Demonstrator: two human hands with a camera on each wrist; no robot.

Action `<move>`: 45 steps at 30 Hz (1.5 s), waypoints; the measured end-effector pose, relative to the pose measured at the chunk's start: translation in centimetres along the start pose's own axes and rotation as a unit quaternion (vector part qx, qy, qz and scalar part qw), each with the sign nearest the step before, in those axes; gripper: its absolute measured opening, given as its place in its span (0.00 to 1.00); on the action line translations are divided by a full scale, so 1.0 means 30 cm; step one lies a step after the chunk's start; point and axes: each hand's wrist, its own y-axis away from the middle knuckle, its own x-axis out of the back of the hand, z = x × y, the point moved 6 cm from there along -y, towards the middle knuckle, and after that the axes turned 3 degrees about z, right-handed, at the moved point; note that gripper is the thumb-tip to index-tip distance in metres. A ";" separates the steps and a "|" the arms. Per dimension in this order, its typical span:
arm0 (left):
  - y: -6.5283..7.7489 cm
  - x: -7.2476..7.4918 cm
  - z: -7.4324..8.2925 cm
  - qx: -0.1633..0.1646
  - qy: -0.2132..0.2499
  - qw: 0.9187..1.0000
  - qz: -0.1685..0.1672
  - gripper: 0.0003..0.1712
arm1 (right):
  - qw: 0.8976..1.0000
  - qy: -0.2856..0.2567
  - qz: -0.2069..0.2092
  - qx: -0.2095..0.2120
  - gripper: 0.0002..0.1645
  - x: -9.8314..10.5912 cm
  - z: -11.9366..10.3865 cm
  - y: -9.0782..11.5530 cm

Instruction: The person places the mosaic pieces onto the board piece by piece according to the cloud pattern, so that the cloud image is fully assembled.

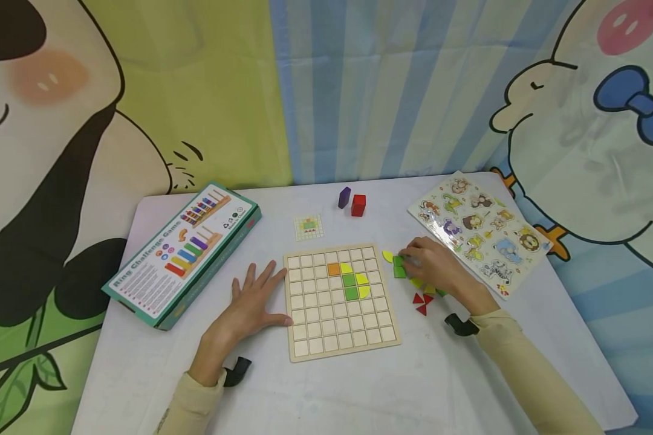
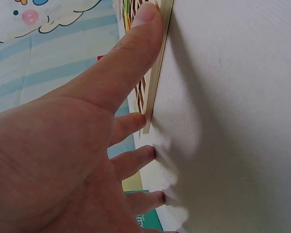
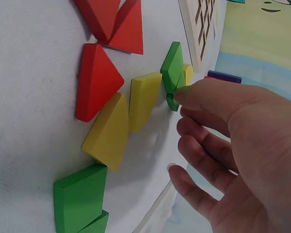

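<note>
A wooden grid board (image 1: pixel 307 315) lies mid-table with an orange square (image 1: pixel 334 269), two green squares (image 1: pixel 349 280) and several yellow quarter-round tiles (image 1: pixel 364 292) in its cells. My left hand (image 1: pixel 253 307) is spread at the board's left side; its thumb (image 2: pixel 144 17) and index finger touch the edge. Right of the board, my right hand (image 1: pixel 434 264) reaches into loose tiles, its thumb and bent fingers pinching a green square (image 3: pixel 178 83) beside another green tile (image 3: pixel 172 65). Nearer the right wrist lie yellow tiles (image 3: pixel 109 133), red triangles (image 3: pixel 98 82) and green tiles (image 3: pixel 80 196).
A small pattern card (image 1: pixel 308 227) lies behind the board, with purple (image 1: pixel 344 197) and red (image 1: pixel 358 205) blocks to its right. A Ring Challenge Game box (image 1: pixel 182 254) is at the left; an animal picture board (image 1: pixel 479 229) lies at the right. Printed curtains hang behind the table.
</note>
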 end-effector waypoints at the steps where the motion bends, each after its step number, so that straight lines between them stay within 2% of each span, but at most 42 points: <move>1: 0.000 0.001 0.001 0.000 0.000 1.000 0.001 0.65 | 1.000 -0.002 -0.006 -0.006 0.16 0.000 0.002 -0.002; 11: -0.001 0.019 0.008 -0.002 -0.002 1.000 0.004 0.65 | 0.997 -0.011 -0.062 -0.054 0.20 0.004 0.015 -0.012; 23: -0.006 0.026 0.001 -0.006 -0.007 1.000 0.007 0.64 | 0.996 -0.024 -0.044 -0.068 0.19 -0.005 0.032 -0.019; 26: -0.007 0.027 0.001 -0.007 -0.006 1.000 0.007 0.64 | 0.998 -0.025 -0.018 -0.053 0.19 0.007 0.018 -0.024; 32: -0.003 0.031 0.001 -0.006 0.001 1.000 0.007 0.64 | 0.999 -0.027 0.026 0.012 0.18 0.026 -0.067 -0.057; 38: 0.001 0.019 -0.001 -0.005 0.006 1.000 0.005 0.64 | 0.996 -0.039 0.033 0.071 0.17 0.010 -0.183 -0.098; 45: 0.009 0.009 0.001 -0.002 0.014 1.000 0.000 0.64 | 0.990 -0.050 0.028 0.130 0.16 -0.056 -0.304 -0.136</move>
